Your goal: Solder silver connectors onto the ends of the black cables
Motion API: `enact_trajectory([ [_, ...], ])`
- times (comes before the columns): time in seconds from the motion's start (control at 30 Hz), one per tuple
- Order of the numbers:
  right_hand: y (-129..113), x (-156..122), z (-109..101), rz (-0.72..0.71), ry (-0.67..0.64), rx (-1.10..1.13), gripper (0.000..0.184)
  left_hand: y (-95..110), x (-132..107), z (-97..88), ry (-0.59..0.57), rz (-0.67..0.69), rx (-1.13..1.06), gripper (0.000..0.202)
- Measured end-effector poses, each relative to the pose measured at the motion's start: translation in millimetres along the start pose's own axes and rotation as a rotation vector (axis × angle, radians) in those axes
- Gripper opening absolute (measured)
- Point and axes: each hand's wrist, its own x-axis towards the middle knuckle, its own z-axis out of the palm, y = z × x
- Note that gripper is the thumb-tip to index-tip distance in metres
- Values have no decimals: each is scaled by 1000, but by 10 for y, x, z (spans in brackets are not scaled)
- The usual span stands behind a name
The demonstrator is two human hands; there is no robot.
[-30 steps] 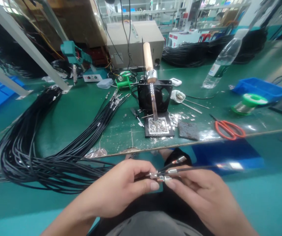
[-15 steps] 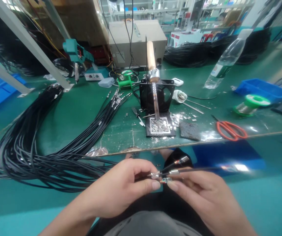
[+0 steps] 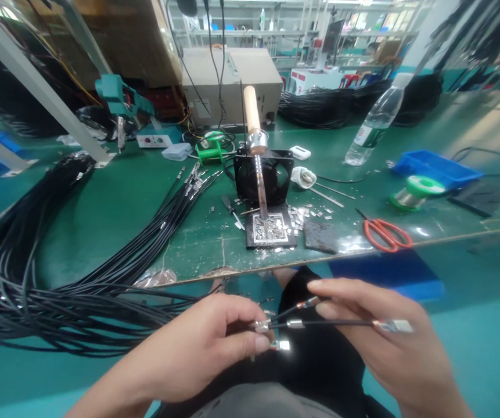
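My left hand [image 3: 206,337] pinches a black cable at its metal collar [image 3: 262,326] between thumb and forefinger. Several short black branches with bare metal tips fan out to the right of that pinch. One branch, carrying a small metal sleeve [image 3: 295,324], runs across in front of my right hand to a silvery plug [image 3: 393,326]. Another plug [image 3: 281,345] sticks out below my left thumb. My right hand [image 3: 384,331] has its thumb and forefinger closed around the upper branch's connector [image 3: 309,302].
A soldering iron [image 3: 254,116] stands tip down over a tray of metal bits [image 3: 270,228], before a black fan [image 3: 243,180]. Red-handled scissors [image 3: 387,235], a solder spool [image 3: 417,191] and a bottle [image 3: 374,125] are to the right. A thick cable bundle [image 3: 75,307] hangs over the left bench edge.
My right hand has moved from the lower plug beside my left thumb to the upper branch's connector. The lower plug now sticks out free. The view has shifted slightly.
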Motion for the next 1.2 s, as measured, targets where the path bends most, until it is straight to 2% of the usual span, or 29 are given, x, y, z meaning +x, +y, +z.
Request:
enact_trajectory([
  [0.17, -39, -40, 72, 184, 73, 61, 7, 40, -7, 19, -5, -25, -54, 18],
  [0.27, -51, -75, 81, 281, 66, 21, 17, 82, 11, 47, 7, -45, -79, 20],
  [0.37, -51, -107, 76, 342, 75, 33, 25, 93, 42, 100, 49, -9, -85, 28],
  [0.5, -25, -131, 69, 378, 76, 61, 23, 72, 74, 170, 118, 29, 5, 39],
  [0.57, 5, -128, 63, 361, 17, 108, 20, 59, 82, 188, 137, 40, 59, 39],
  [0.67, 53, -119, 49, 333, -74, 199, 18, 39, 93, 199, 107, 0, 37, 37],
  [0.73, 79, -129, 24, 324, -71, 210, 17, 23, 101, 203, 115, -32, 45, 37],
  [0.83, 121, -208, -79, 293, -31, 121, 16, -12, 111, 207, 153, -48, 72, 37],
  [1.0, 196, -452, -424, 202, 65, -119, 19, -95, 141, 214, 157, -53, 54, 29],
  [1.1, 155, -507, -583, 87, 66, -236, 18, -122, 173, 228, 154, -53, 60, 28],
  [1.2, 58, -449, -611, -30, 63, -295, 12, -120, 195, 229, 141, -49, 105, 36],
])
